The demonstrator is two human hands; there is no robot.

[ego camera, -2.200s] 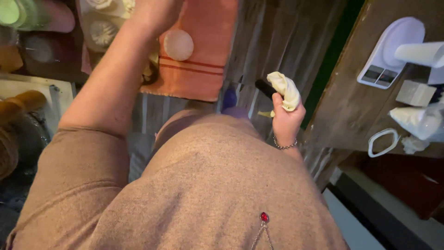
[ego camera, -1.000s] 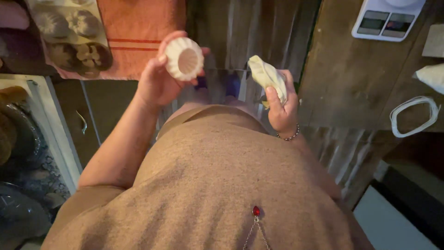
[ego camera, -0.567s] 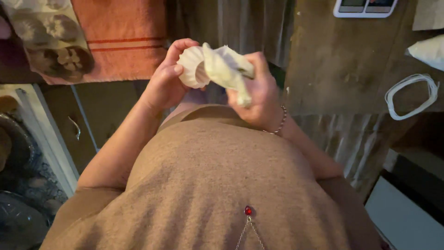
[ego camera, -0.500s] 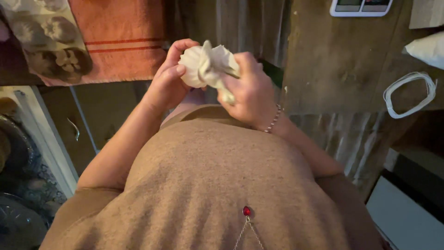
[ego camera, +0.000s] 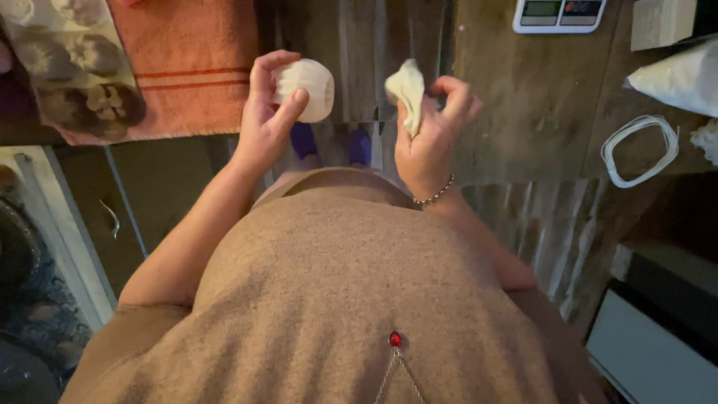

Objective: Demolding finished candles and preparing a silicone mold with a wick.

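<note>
In the head view, upper centre of the frame, the left hand [ego camera: 265, 120] grips a white fluted mould [ego camera: 305, 79] between thumb and fingers. Just right of it, the right hand [ego camera: 430, 127] pinches a crumpled pale cloth [ego camera: 407, 88].

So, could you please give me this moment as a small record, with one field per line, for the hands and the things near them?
left hand: holds a white fluted mould, thumb on its ribbed side
right hand: grips a pale crumpled cloth
mould and cloth: apart, not touching
wrist: bead bracelet on the right
upper left: orange towel beside a tray of moulds
upper right: kitchen scale, white cord loop
</note>
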